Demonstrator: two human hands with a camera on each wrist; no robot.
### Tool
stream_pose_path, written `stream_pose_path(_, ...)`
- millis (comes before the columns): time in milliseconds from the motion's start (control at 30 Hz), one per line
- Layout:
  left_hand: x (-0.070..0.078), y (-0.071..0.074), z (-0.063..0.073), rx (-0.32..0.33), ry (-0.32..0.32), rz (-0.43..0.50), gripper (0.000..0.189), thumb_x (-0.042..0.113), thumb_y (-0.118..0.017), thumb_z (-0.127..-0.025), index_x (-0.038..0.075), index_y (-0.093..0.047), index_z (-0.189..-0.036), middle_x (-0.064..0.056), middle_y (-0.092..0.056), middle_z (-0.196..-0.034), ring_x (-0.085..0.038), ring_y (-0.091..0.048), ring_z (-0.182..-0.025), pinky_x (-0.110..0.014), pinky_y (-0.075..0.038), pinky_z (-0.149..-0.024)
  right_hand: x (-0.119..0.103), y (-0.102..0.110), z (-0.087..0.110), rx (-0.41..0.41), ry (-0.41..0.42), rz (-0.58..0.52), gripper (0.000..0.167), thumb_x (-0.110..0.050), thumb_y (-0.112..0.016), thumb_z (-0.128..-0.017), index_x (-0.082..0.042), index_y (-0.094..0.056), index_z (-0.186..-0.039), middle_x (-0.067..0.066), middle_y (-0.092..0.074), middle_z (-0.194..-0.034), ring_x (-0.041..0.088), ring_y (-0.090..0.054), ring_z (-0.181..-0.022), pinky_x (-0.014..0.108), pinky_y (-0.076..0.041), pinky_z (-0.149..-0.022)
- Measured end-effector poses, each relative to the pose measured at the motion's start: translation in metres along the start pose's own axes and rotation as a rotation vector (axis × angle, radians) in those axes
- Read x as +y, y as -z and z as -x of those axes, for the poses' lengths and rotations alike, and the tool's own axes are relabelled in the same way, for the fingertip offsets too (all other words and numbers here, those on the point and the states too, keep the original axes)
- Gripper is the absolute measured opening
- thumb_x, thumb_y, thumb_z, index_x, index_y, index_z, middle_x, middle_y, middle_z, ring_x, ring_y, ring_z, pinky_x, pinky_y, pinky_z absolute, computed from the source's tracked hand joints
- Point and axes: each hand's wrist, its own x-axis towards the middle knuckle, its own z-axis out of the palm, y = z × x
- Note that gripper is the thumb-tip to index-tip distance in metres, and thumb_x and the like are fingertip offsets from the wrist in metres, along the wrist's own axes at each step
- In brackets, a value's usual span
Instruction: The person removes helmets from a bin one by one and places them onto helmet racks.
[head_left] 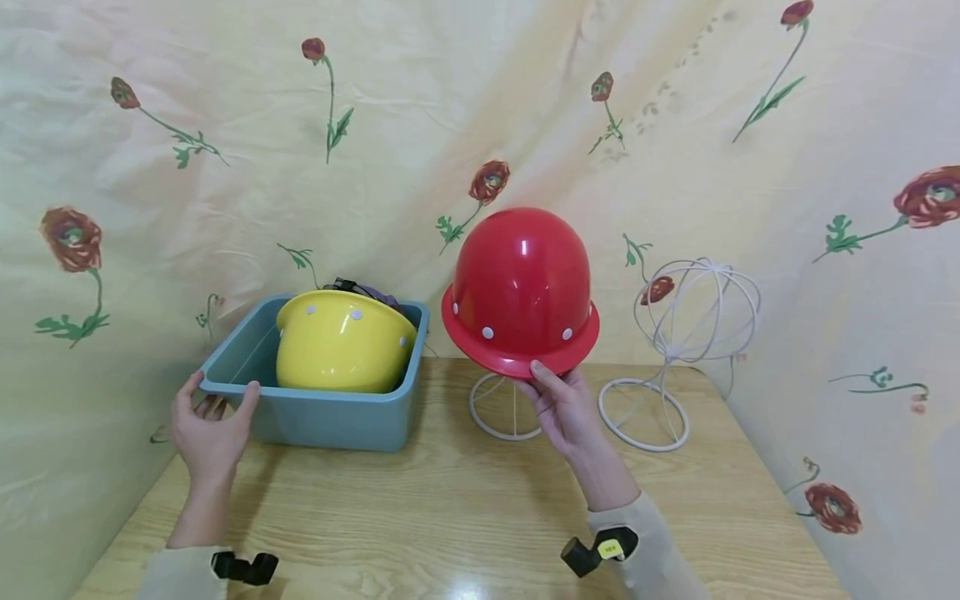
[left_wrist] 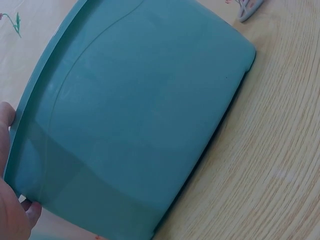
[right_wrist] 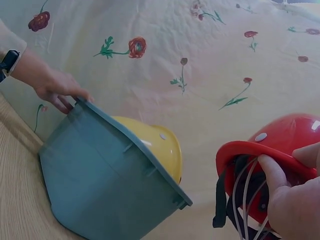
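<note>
My right hand [head_left: 566,408] pinches the front brim of a red hard hat [head_left: 522,283], thumb on top and fingers beneath. The hat is over a white wire stand, whose ring base [head_left: 507,436] rests on the table; its wires [right_wrist: 243,197] run up inside the hat beside a dark strap [right_wrist: 220,200]. At the near left corner of a blue-green plastic bin [head_left: 330,421], my left hand [head_left: 210,429] grips the rim [left_wrist: 37,75]. Inside the bin a yellow hard hat [head_left: 341,346] lies upside down, brim up, with dark straps [head_left: 352,287] showing behind it.
A second white wire stand [head_left: 705,317], shaped like a head, is bare on the right of the wooden table [head_left: 435,508]. Flower-printed cloth [head_left: 420,108] hangs behind the table and along both sides.
</note>
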Motion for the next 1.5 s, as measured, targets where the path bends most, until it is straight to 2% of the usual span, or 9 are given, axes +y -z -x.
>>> stream_pose_path(200, -0.004, 0.002, 0.0, 0.006, 0.006, -0.003, 0.085, 0.029, -0.083, -0.093, 0.019, -0.037, -0.164, -0.012, -0.035, -0.168, -0.039, -0.046, -0.151, -0.043, -0.041, -0.126, 0.004, 0.003, -0.001, -0.002, -0.035, 0.021, 0.043, 0.0, -0.05, -0.11, -0.016, -0.042, -0.149, -0.003, -0.07, -0.131, 0.012, -0.078, -0.109, 0.027, -0.062, -0.097)
stream_pose_path(367, -0.007, 0.004, -0.001, 0.005, 0.011, -0.004, 0.085, 0.03, -0.082, -0.093, 0.021, -0.037, -0.164, -0.011, -0.034, -0.169, -0.039, -0.045, -0.153, -0.043, -0.041, -0.126, 0.004, 0.005, -0.002, -0.053, -0.044, 0.016, 0.05, -0.003, -0.052, -0.11, -0.018, -0.037, -0.156, 0.0, -0.064, -0.141, 0.015, -0.076, -0.117, 0.028, -0.061, -0.101)
stream_pose_path(533, -0.009, 0.007, -0.002, 0.018, 0.02, -0.012, 0.084, 0.029, -0.082, -0.093, 0.022, -0.038, -0.164, -0.01, -0.034, -0.17, -0.038, -0.047, -0.151, -0.042, -0.042, -0.126, 0.005, 0.005, -0.003, -0.084, -0.056, 0.023, 0.05, -0.003, -0.051, -0.111, -0.018, -0.036, -0.156, 0.0, -0.062, -0.142, 0.016, -0.075, -0.118, 0.029, -0.06, -0.101)
stream_pose_path(767, -0.009, 0.004, -0.001, 0.002, 0.038, -0.003, 0.085, 0.03, -0.084, -0.091, 0.021, -0.039, -0.163, -0.011, -0.034, -0.169, -0.039, -0.05, -0.148, -0.042, -0.044, -0.124, 0.005, 0.005, -0.001, -0.025, -0.065, 0.053, 0.041, -0.004, -0.05, -0.111, -0.018, -0.042, -0.148, -0.004, -0.069, -0.133, 0.012, -0.076, -0.113, 0.025, -0.061, -0.1)
stream_pose_path(933, -0.01, 0.004, 0.0, 0.001, 0.048, 0.006, 0.085, 0.028, -0.084, -0.091, 0.021, -0.039, -0.163, -0.01, -0.034, -0.168, -0.038, -0.05, -0.148, -0.042, -0.044, -0.124, 0.006, 0.003, 0.002, 0.016, -0.074, 0.082, 0.043, -0.003, -0.051, -0.11, -0.019, -0.042, -0.149, -0.004, -0.067, -0.132, 0.011, -0.076, -0.111, 0.024, -0.061, -0.099)
stream_pose_path(1233, -0.003, 0.0, -0.007, 0.011, 0.035, 0.018, 0.084, 0.029, -0.085, -0.09, 0.023, -0.041, -0.161, -0.008, -0.034, -0.168, -0.036, -0.05, -0.149, -0.039, -0.045, -0.124, 0.011, -0.005, 0.0, -0.017, -0.047, 0.116, 0.046, -0.001, -0.05, -0.11, -0.019, -0.04, -0.152, -0.002, -0.061, -0.139, 0.013, -0.072, -0.119, 0.026, -0.06, -0.103)
stream_pose_path(1400, 0.0, -0.003, -0.01, 0.004, 0.038, 0.03, 0.083, 0.028, -0.084, -0.09, 0.025, -0.041, -0.161, -0.008, -0.033, -0.168, -0.035, -0.049, -0.15, -0.04, -0.045, -0.124, 0.011, -0.01, -0.002, -0.011, -0.038, 0.12, 0.044, 0.0, -0.048, -0.11, -0.02, -0.043, -0.149, -0.003, -0.063, -0.135, 0.012, -0.073, -0.116, 0.025, -0.061, -0.1)
stream_pose_path(1500, -0.002, -0.003, -0.009, 0.008, 0.031, 0.025, 0.083, 0.027, -0.084, -0.09, 0.025, -0.042, -0.161, -0.007, -0.035, -0.167, -0.035, -0.05, -0.148, -0.039, -0.046, -0.124, 0.011, -0.01, -0.002, -0.001, -0.054, 0.107, 0.044, 0.001, -0.047, -0.11, -0.02, -0.043, -0.149, -0.003, -0.063, -0.136, 0.012, -0.073, -0.115, 0.027, -0.059, -0.103)
